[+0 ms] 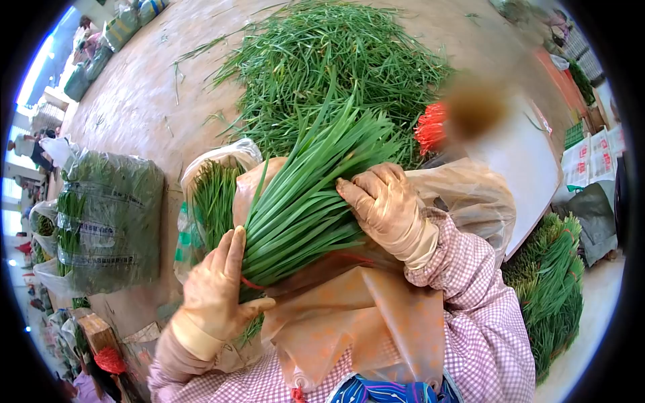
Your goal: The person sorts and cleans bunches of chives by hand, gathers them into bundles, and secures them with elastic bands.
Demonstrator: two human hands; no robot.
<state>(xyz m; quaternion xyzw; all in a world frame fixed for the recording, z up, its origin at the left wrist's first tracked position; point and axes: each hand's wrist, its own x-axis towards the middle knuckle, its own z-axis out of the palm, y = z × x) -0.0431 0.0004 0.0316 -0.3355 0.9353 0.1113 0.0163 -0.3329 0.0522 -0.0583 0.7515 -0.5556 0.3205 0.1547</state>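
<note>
A bunch of long flat green leaves that look like garlic chives (306, 208) lies slantwise over my lap, its leaf tips pointing up and away. A red band shows near its lower end. My right hand (386, 208), in a thin gloved covering, curls over the right side of the bunch with the thumb pressed on the leaves. My left hand (211, 289), also gloved, rests flat against the lower left end, fingers straight and thumb spread apart. Beneath the bunch is a brown plastic apron (356, 316). The far sides of both palms are hidden.
A big loose heap of green leaves (329, 67) covers the floor ahead. At left stands a wrapped bale (114, 221); nearer is an open bag of chives (215, 195). Red bands (431, 127) hang by a white board (527, 174). Banded bunches (547, 289) lie at right.
</note>
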